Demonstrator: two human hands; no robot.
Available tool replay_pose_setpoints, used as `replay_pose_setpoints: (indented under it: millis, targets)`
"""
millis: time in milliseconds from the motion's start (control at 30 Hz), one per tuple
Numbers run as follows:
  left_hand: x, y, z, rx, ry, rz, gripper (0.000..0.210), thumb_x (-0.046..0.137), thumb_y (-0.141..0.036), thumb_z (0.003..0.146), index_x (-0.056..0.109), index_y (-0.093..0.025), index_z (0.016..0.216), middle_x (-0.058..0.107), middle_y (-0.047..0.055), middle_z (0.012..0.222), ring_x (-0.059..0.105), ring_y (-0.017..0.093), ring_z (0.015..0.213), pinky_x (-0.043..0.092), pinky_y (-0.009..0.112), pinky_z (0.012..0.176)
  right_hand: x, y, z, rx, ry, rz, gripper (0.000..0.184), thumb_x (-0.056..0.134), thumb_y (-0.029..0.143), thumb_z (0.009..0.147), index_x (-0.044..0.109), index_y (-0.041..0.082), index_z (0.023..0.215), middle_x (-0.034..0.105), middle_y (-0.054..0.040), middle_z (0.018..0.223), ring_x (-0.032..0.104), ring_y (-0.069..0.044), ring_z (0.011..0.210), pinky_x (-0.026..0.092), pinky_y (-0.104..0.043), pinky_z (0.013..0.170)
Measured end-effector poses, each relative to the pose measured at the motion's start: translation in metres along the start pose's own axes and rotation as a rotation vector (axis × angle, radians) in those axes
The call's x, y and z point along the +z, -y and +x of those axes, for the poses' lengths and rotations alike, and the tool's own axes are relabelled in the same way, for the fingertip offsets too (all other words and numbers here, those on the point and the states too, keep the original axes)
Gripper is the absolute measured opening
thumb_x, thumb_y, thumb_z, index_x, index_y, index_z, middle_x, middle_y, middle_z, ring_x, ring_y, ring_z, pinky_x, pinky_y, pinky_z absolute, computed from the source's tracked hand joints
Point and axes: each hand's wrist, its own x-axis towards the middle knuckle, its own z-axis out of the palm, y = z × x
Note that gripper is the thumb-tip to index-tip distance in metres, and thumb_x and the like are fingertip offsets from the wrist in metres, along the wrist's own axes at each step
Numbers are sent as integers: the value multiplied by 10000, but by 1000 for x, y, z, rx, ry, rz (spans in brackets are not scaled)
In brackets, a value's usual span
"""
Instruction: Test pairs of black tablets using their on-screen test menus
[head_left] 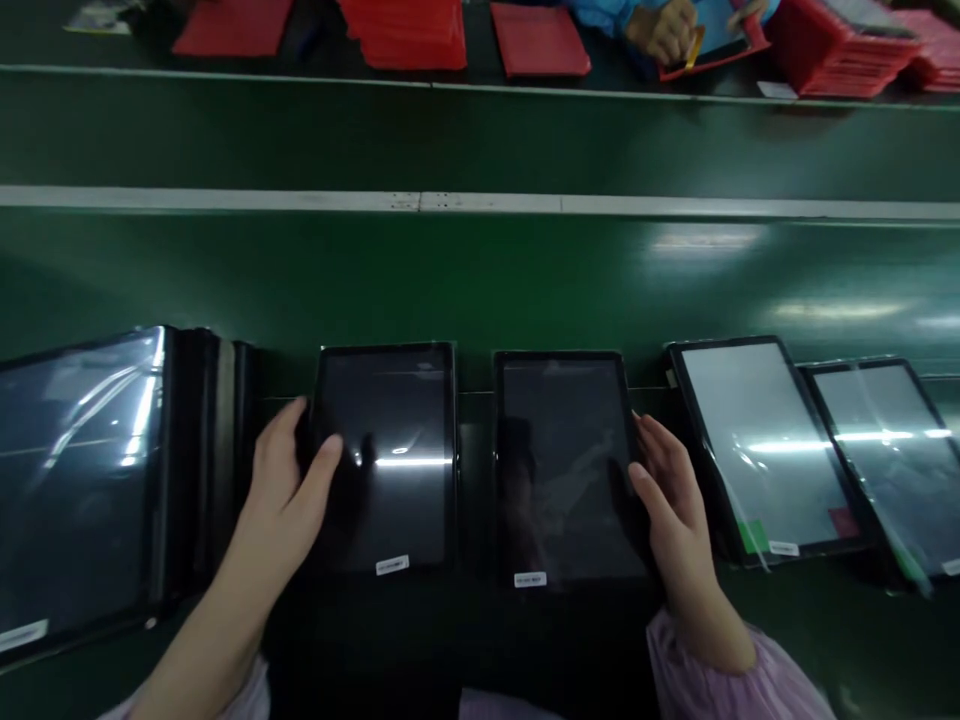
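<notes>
Two dark-screened tablets lie side by side in front of me, a narrow gap between them. My left hand (289, 480) grips the left tablet (386, 420) by its left edge, thumb over the screen's rim and fingers along the side. At the right edge of the right tablet (562, 450), my right hand (671, 490) holds on the same way, its thumb on the front and its fingertips partly hidden. Each tablet has a small white label near its lower edge, and both screens reflect the room.
A stack of tablets (75, 480) stands at the left. At the right lie a tablet with green and red stickers (757, 430) and another tablet (892, 430), both in clear film. Beyond a pale metal strip (300, 200), a co-worker's hand (667, 35) works among red sleeves (409, 35).
</notes>
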Motion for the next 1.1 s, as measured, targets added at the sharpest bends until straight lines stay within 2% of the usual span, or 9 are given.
replay_pose_setpoints:
  millis: [100, 200, 400, 633, 767, 833, 933, 1000, 1100]
  targets:
    - [-8, 21, -19, -172, 18, -297, 717, 674, -593, 901, 575, -264, 1530, 517, 125, 1684, 399, 389, 1615, 261, 575, 1365, 2, 3, -9, 4, -8, -15, 461, 643, 434, 1077, 582, 319, 1520, 626, -103, 1593, 597, -292, 1482, 563, -492, 1195]
    - [-3, 25, -24, -218, 20, -527, 656, 721, -571, 866, 628, -286, 1449, 558, 115, 1655, 445, 366, 1594, 309, 514, 1360, 6, 2, -6, -14, 11, 15, 445, 624, 425, 1085, 583, 336, 1519, 619, -86, 1602, 581, -289, 1498, 550, -498, 1210]
    - [12, 22, -17, -120, 39, -645, 643, 797, -362, 719, 683, -268, 1345, 559, 84, 1664, 427, 394, 1602, 368, 510, 1338, 8, -3, 1, -16, 65, 58, 499, 637, 472, 1063, 564, 321, 1532, 601, -108, 1616, 557, -320, 1516, 545, -535, 1206]
    - [14, 8, -15, -163, 70, -647, 709, 778, -304, 631, 654, -265, 1328, 600, 98, 1623, 417, 407, 1606, 442, 548, 1292, 6, -5, 9, -77, 76, 19, 454, 573, 466, 1094, 542, 316, 1521, 627, -109, 1589, 597, -300, 1480, 572, -521, 1174]
    - [14, 7, -12, -157, 77, -610, 729, 715, -261, 629, 643, -273, 1354, 602, 88, 1625, 444, 381, 1594, 433, 543, 1301, 10, 17, 14, -321, 7, -269, 461, 608, 397, 1083, 549, 284, 1526, 659, -126, 1542, 468, -345, 1580, 492, -629, 1238]
    - [15, 8, -8, -119, 82, -586, 739, 705, -246, 623, 645, -278, 1359, 625, 81, 1603, 436, 369, 1601, 430, 532, 1305, 19, 34, 12, -500, 97, -416, 371, 617, 333, 1073, 622, 269, 1439, 707, -122, 1475, 396, -357, 1621, 469, -656, 1254]
    - [18, 7, 1, -36, 79, -547, 709, 665, -288, 671, 639, -285, 1380, 619, 71, 1610, 432, 344, 1607, 419, 525, 1313, 37, 53, 5, -700, 380, -477, 193, 573, 286, 1090, 701, 261, 1232, 754, -106, 1410, 439, -344, 1596, 501, -632, 1240]
    - [20, 6, 7, 5, 57, -524, 689, 632, -327, 703, 632, -273, 1389, 599, 74, 1629, 435, 329, 1607, 411, 516, 1317, 45, 56, 4, -746, 500, -483, 161, 575, 264, 1089, 726, 263, 1146, 760, -87, 1409, 470, -337, 1577, 488, -639, 1249]
    - [19, 5, 14, 21, 56, -518, 663, 632, -328, 731, 623, -251, 1390, 576, 70, 1648, 412, 325, 1620, 400, 482, 1326, 36, 53, 9, -731, 432, -542, 207, 580, 232, 1082, 777, 270, 1133, 809, -85, 1293, 577, -354, 1495, 507, -679, 1213]
